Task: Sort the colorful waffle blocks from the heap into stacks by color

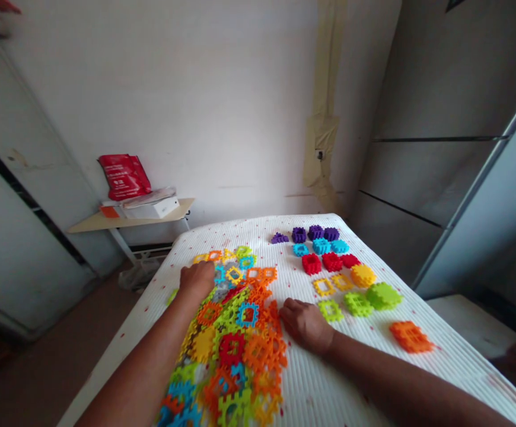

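A loose heap of colourful plastic interlocking building tiles (231, 350) spreads along the table, with orange, green, yellow, blue, red and grey pieces overlapping. My left hand (198, 279) is over the far left part of the heap, its fingers curled down and closed; whatever they hold is hidden. Beside the heap's right edge rests my right hand (306, 323), fingers bent together close to orange tiles (272, 320); nothing in it can be made out. Toward the far end of the heap lie a yellow frame tile (234, 274) and a blue one (247, 261).
Sorted by colour at the right are purple (315, 232), light blue (321, 246), red (331, 261), yellow (363, 275), green (383, 295) and orange stacks (411, 337). A small side table (93, 222) bears a red bag (124, 177). A grey cabinet (422, 166) stands right.
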`<control>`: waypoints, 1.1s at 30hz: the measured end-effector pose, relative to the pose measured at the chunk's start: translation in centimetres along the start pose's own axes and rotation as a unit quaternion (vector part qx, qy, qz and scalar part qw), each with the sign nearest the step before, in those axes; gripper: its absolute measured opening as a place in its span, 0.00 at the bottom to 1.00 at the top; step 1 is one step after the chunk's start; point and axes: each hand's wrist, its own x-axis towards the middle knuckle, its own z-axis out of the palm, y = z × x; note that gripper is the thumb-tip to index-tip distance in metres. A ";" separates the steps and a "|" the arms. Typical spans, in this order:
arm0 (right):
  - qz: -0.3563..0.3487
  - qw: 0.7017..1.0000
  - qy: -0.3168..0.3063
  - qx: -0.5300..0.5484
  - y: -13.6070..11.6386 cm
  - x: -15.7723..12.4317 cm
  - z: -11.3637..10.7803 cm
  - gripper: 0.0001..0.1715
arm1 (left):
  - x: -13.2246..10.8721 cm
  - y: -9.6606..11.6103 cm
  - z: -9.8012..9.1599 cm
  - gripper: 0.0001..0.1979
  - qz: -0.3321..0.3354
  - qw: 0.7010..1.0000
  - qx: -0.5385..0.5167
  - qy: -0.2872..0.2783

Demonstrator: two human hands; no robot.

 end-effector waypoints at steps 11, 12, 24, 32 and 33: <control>0.015 0.991 0.028 0.127 0.1 0.8 -0.7 0.10 | -5.2 1.4 -1.3 0.21 0.050 0.995 -0.068 0.055; 0.011 0.986 0.046 0.159 0.1 1.0 -0.9 0.09 | -5.7 1.9 -0.7 0.22 0.055 0.991 -0.106 0.053; -0.078 0.981 0.064 0.168 -3.3 4.3 -3.7 0.30 | -9.7 5.4 2.9 0.25 0.070 0.948 -0.304 0.057; -0.066 0.989 0.018 0.133 -4.0 4.9 -4.3 0.26 | -10.1 6.2 3.3 0.23 0.065 0.939 -0.331 0.072; -0.062 0.989 0.015 0.134 -4.1 5.0 -4.2 0.25 | -10.1 6.4 3.4 0.23 0.069 0.937 -0.335 0.077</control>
